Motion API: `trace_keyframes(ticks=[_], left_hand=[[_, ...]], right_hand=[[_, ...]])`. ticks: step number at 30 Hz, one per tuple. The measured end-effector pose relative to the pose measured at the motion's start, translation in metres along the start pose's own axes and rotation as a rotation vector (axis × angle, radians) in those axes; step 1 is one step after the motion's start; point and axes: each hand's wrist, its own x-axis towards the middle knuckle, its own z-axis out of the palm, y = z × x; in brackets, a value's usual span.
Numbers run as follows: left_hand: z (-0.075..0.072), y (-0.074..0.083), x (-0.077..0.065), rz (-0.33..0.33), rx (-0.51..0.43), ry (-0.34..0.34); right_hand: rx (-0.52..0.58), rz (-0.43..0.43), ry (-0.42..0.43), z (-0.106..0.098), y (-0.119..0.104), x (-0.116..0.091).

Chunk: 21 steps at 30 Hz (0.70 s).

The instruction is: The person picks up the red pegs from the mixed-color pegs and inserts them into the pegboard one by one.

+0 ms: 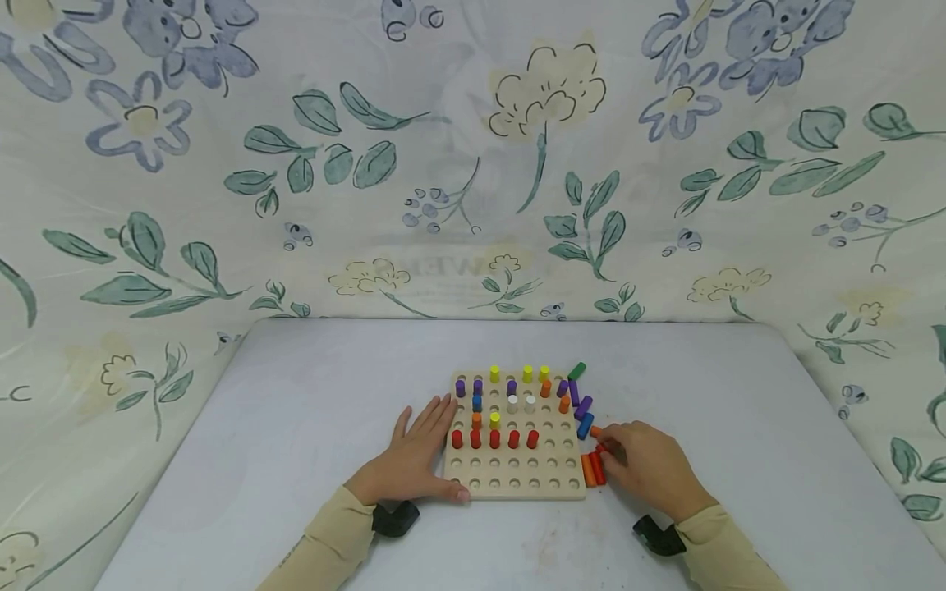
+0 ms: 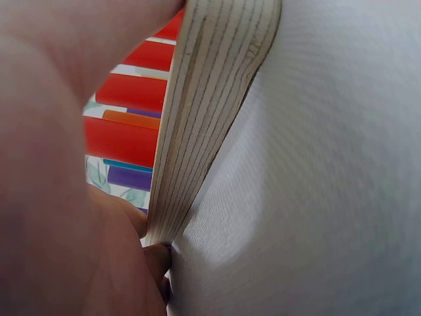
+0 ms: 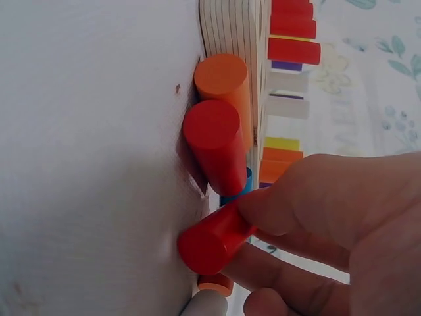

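A wooden pegboard point(image 1: 523, 493) lies on the white table, with a row of red pegs point(image 1: 494, 440) and scattered yellow, purple, orange, white and blue pegs standing in its holes. Along its left side rests my left hand point(image 1: 410, 460), fingers straight and thumb at the near left corner. In the left wrist view that hand touches the board's layered edge point(image 2: 204, 99). Right of the board, my right hand point(image 1: 650, 464) pinches a red peg point(image 3: 214, 247) between thumb and fingers, low over the table. Beside it lie another red peg point(image 3: 214, 145) and an orange peg point(image 3: 222, 76).
More loose pegs lie along the board's right side: a green peg point(image 1: 576, 372), purple pegs point(image 1: 584, 406) and a blue peg point(image 1: 585, 426). A floral cloth point(image 1: 473, 164) hangs behind the table's far edge.
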Motion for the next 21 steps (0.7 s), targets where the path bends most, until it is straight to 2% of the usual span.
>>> trace_keyframes(ticks=[12, 21], left_hand=[[0.0008, -0.0009, -0.0002, -0.005, 0.006, -0.002], [0.0003, 0.0002, 0.0002, -0.008, 0.013, -0.003]], right_hand=[[0.022, 0.005, 0.019, -0.0025, -0.0004, -0.0007], [-0.007, -0.014, 0.065, -0.0028, -0.0009, -0.0011]])
